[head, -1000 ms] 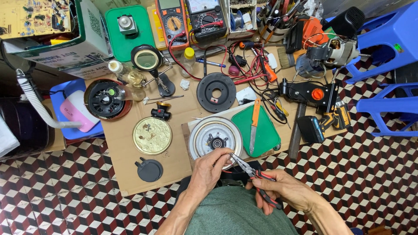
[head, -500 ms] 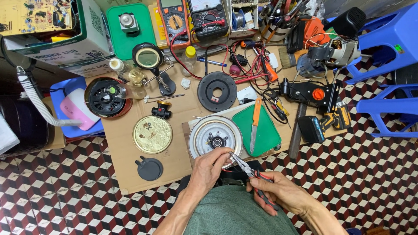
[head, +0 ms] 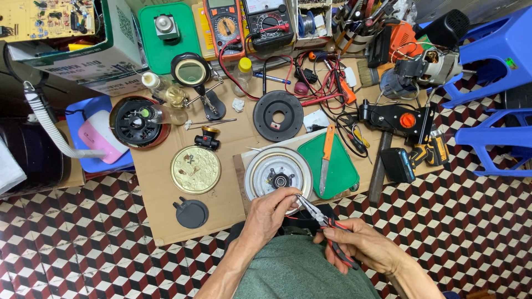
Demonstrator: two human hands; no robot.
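Note:
My left hand (head: 270, 212) rests on the near rim of a round silver metal disc (head: 277, 172) with a dark hub at its middle, fingers curled over the edge. My right hand (head: 357, 242) grips red-handled needle-nose pliers (head: 320, 217), whose jaws point up-left to the disc's near rim by my left fingertips. The disc lies on a wooden board on a cardboard sheet (head: 166, 218) spread over the floor. What the jaws pinch is too small to see.
A green mat (head: 338, 169) with an orange-handled knife (head: 326, 156) lies right of the disc. A brass disc (head: 195, 169), a black cap (head: 191, 212), a black ring (head: 277, 115), two multimeters (head: 249, 22), a cordless drill (head: 413, 158) and blue stools (head: 499, 61) surround it.
Both hands stay at the disc's near rim. The pliers have shifted slightly, with my right hand drawn a little lower and to the right.

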